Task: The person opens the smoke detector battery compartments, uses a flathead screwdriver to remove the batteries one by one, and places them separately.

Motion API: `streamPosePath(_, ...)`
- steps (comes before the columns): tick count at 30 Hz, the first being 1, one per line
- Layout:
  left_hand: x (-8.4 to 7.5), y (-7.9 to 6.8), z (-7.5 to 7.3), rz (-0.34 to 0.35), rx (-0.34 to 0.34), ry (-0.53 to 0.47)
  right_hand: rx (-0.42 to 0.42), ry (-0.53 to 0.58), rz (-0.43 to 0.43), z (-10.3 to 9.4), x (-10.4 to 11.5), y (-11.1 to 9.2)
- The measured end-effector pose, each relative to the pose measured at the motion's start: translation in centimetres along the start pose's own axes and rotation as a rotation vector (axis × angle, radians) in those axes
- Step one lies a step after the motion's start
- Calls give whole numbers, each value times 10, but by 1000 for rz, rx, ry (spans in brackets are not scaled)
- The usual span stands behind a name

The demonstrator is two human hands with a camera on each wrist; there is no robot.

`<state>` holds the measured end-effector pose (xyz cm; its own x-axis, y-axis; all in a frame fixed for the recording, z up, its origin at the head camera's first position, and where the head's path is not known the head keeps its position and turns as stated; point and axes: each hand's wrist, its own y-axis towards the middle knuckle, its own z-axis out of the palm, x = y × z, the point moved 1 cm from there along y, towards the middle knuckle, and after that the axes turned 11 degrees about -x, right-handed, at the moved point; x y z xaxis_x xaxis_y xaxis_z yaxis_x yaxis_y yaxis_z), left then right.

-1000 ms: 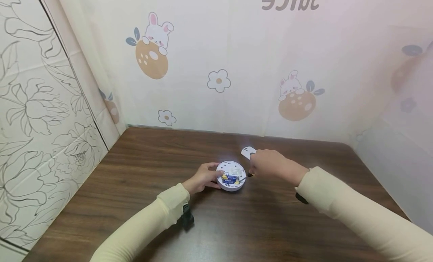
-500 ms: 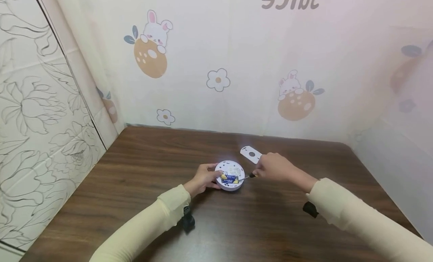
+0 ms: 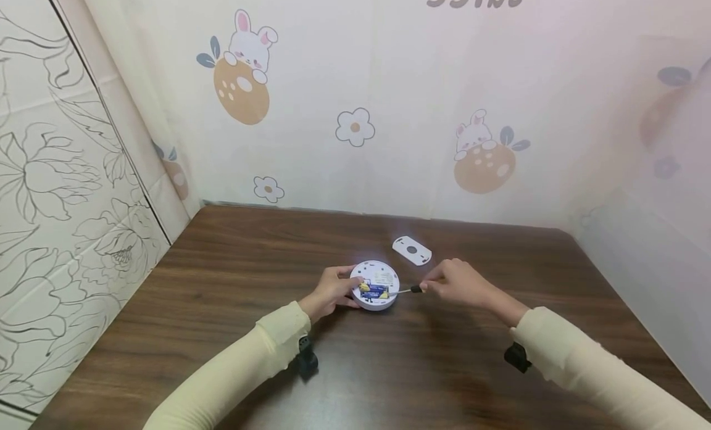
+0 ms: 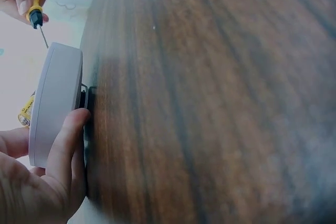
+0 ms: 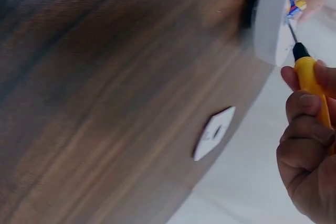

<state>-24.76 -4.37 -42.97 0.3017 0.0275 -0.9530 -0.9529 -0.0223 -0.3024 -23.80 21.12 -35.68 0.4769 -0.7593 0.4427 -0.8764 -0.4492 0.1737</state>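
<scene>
My left hand (image 3: pixel 330 289) grips a round white device (image 3: pixel 382 269) by its left side, fingers and thumb around its edge. Blue-and-yellow batteries (image 3: pixel 373 291) sit in the device's upward face, and the thumb lies close by them. My right hand (image 3: pixel 458 283) holds a screwdriver (image 5: pixel 310 80) with a yellow handle and black collar. Its thin metal shaft points left, with the tip right at the batteries' right end. In the left wrist view, a battery (image 4: pixel 25 113) juts above the device's face, and a dark piece (image 4: pixel 84 98) shows beneath it, near the tabletop.
A white plate (image 3: pixel 401 245) with rounded ends and a dark round centre lies on the brown wooden table (image 3: pixel 250 269) behind the device. Patterned curtains (image 3: pixel 311 60) stand along the table's back and sides. A black wrist camera (image 3: pixel 518 357) hangs under the right sleeve.
My right hand has shifted to the right with the screwdriver lying flatter, uncovering the white plate. The screwdriver tip stays by the batteries. The left hand keeps its grip on the device.
</scene>
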Motion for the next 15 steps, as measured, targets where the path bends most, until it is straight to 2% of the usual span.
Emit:
streamPosePath(6,0,-2,-1,-1,-7,1,-25,80,37,6,-8,-6)
streamPosePath(12,0,-2,-2,-9,-19,-1,-37,169,121,17,-17,-12)
streamPosePath(15,0,-1,-2,-11,-22,-2,-40,197,110,22,-23,-14)
